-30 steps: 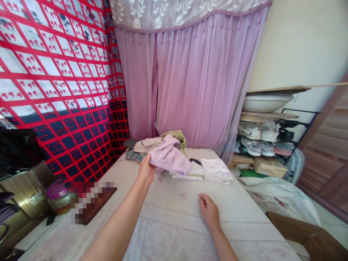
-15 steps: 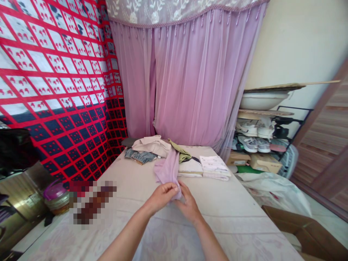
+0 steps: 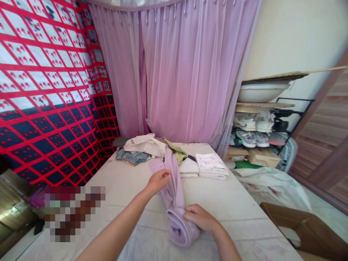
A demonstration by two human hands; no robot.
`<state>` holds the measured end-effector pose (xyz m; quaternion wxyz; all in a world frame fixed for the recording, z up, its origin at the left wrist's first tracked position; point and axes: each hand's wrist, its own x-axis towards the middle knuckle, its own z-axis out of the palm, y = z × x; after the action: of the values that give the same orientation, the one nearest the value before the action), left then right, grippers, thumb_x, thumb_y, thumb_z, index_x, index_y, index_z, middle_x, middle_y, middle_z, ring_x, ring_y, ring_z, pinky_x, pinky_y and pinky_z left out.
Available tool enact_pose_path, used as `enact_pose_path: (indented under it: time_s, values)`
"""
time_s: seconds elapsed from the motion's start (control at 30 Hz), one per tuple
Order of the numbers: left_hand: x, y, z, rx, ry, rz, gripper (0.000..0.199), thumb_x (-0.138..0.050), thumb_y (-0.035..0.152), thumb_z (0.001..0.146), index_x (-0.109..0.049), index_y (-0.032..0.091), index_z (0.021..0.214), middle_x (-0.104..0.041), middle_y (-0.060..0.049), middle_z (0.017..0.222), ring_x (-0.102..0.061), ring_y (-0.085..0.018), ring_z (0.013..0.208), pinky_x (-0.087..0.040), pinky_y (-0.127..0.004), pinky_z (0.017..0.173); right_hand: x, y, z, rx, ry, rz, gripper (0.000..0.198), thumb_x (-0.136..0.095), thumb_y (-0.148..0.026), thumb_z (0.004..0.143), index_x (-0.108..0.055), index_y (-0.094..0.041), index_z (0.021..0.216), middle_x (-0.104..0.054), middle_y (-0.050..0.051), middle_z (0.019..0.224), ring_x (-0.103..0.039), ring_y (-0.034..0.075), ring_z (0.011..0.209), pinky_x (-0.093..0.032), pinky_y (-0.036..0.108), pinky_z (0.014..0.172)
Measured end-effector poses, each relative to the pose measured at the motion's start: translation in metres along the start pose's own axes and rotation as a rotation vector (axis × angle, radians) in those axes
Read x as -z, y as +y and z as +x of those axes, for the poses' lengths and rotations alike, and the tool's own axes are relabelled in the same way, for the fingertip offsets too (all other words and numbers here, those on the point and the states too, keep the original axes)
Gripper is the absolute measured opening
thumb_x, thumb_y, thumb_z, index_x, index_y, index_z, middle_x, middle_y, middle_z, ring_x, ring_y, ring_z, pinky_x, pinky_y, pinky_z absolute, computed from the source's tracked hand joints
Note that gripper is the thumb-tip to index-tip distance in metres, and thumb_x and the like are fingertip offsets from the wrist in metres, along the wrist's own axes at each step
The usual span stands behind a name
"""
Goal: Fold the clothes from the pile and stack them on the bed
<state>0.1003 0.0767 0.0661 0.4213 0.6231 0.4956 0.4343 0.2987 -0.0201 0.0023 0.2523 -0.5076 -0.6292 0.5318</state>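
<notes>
A lilac ribbed knit garment (image 3: 174, 188) stretches lengthwise over the bed (image 3: 130, 195), its far end against the heap of clothes. The near end is wound into a thick roll (image 3: 182, 232) with its layers showing. My right hand (image 3: 201, 217) grips that roll from its right side, thumb on top. Farther up, my left hand (image 3: 159, 181) hovers at the garment's left edge, fingers loosely curled with a gap among them and no cloth visible in them.
At the bed's far end lie beige clothing (image 3: 146, 145), denim (image 3: 133, 157), a green garment (image 3: 176, 150) and folded white cloths (image 3: 212, 166). Right of the bed stand a shoe rack (image 3: 272, 108) and a cardboard box (image 3: 304, 228). A purple curtain (image 3: 185, 79) hangs behind.
The garment's near end has become a visible roll lower down, in my right hand. My left hand has parted from the right and moved farther up the cloth. The view has shifted slightly.
</notes>
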Motion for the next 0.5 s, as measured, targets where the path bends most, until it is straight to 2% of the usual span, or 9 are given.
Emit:
enact_pose_path:
  time_s: [0.1, 0.2, 0.27, 0.33, 0.43, 0.5]
  values:
    - [-0.019, 0.003, 0.033, -0.064, 0.052, 0.137, 0.019, -0.075, 0.021, 0.061, -0.070, 0.024, 0.079, -0.070, -0.004, 0.086, -0.062, -0.024, 0.089, -0.046, -0.032, 0.087, -0.003, 0.008, 0.006, 0.049, -0.052, 0.126, 0.032, -0.058, -0.040, 0.071, -0.039, -0.020, 0.054, -0.026, -0.009, 0.052, -0.025, 0.007, 0.054, -0.019, 0.021, 0.051]
    - [-0.045, 0.009, 0.065, -0.104, 0.067, 0.146, 0.022, -0.080, 0.019, 0.056, -0.066, 0.023, 0.074, -0.067, -0.009, 0.100, -0.052, -0.031, 0.116, -0.036, -0.036, 0.103, -0.002, 0.015, 0.009, 0.058, -0.119, 0.216, 0.037, -0.061, -0.046, 0.071, -0.038, -0.020, 0.057, -0.026, -0.009, 0.053, -0.022, 0.007, 0.053, -0.016, 0.021, 0.049]
    - [-0.062, 0.011, 0.084, -0.093, 0.109, 0.077, 0.023, -0.081, 0.017, 0.055, -0.060, 0.021, 0.062, -0.065, -0.011, 0.098, -0.043, -0.034, 0.126, -0.030, -0.039, 0.108, -0.001, 0.018, 0.009, 0.053, -0.137, 0.261, 0.038, -0.062, -0.047, 0.071, -0.038, -0.020, 0.058, -0.026, -0.009, 0.053, -0.021, 0.006, 0.052, -0.015, 0.021, 0.048]
    - [-0.076, 0.013, 0.104, -0.049, 0.163, -0.035, 0.030, -0.079, 0.016, 0.061, -0.051, 0.020, 0.050, -0.065, -0.012, 0.087, -0.041, -0.034, 0.128, -0.030, -0.041, 0.107, 0.000, 0.021, 0.009, 0.051, -0.141, 0.305, 0.038, -0.062, -0.046, 0.071, -0.038, -0.020, 0.058, -0.026, -0.009, 0.053, -0.021, 0.006, 0.051, -0.015, 0.021, 0.047]
    - [-0.076, 0.021, 0.146, 0.007, 0.211, -0.147, 0.038, -0.071, 0.016, 0.071, -0.044, 0.020, 0.044, -0.062, -0.010, 0.070, -0.048, -0.034, 0.122, -0.038, -0.042, 0.100, 0.001, 0.024, 0.009, 0.041, -0.124, 0.348, 0.037, -0.063, -0.043, 0.070, -0.037, -0.020, 0.057, -0.025, -0.009, 0.054, -0.021, 0.006, 0.052, -0.014, 0.021, 0.048]
    - [-0.058, 0.033, 0.182, 0.022, 0.249, -0.212, 0.035, -0.069, 0.017, 0.075, -0.047, 0.019, 0.047, -0.062, -0.010, 0.071, -0.052, -0.032, 0.119, -0.044, -0.039, 0.093, 0.001, 0.027, 0.010, 0.026, -0.109, 0.380, 0.034, -0.062, -0.041, 0.071, -0.038, -0.020, 0.057, -0.025, -0.009, 0.055, -0.022, 0.006, 0.053, -0.015, 0.021, 0.048]
